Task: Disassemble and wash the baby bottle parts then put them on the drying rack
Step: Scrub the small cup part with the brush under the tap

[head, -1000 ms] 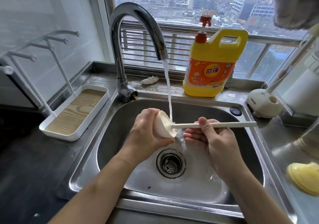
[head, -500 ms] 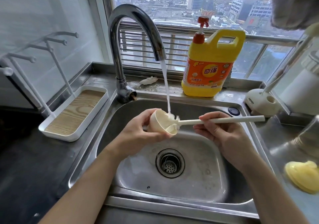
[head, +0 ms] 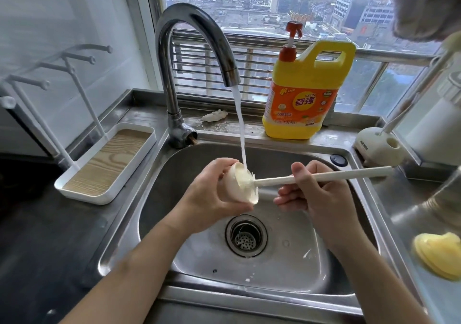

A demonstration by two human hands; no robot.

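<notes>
My left hand (head: 207, 191) grips a cream bottle cap (head: 235, 186) over the steel sink (head: 154, 193), its open side facing right. My right hand (head: 316, 193) holds a long white bottle brush (head: 324, 176) by the handle, with the bristle head inside the cap. Water runs from the curved faucet (head: 194, 36) onto the cap's rim. A white drying rack (head: 107, 164) with upright pegs and a wood-grain tray stands on the counter to the left, and nothing rests on it.
A yellow dish-soap jug (head: 304, 94) stands on the ledge behind the sink. A white brush holder (head: 376, 146) sits at the right rear, a yellow bottle part (head: 439, 256) lies on the right counter, and the drain strainer (head: 245, 236) is below my hands.
The brush head has gone back into the cap after being drawn out half a second ago. Both hands rose slightly under the stream.
</notes>
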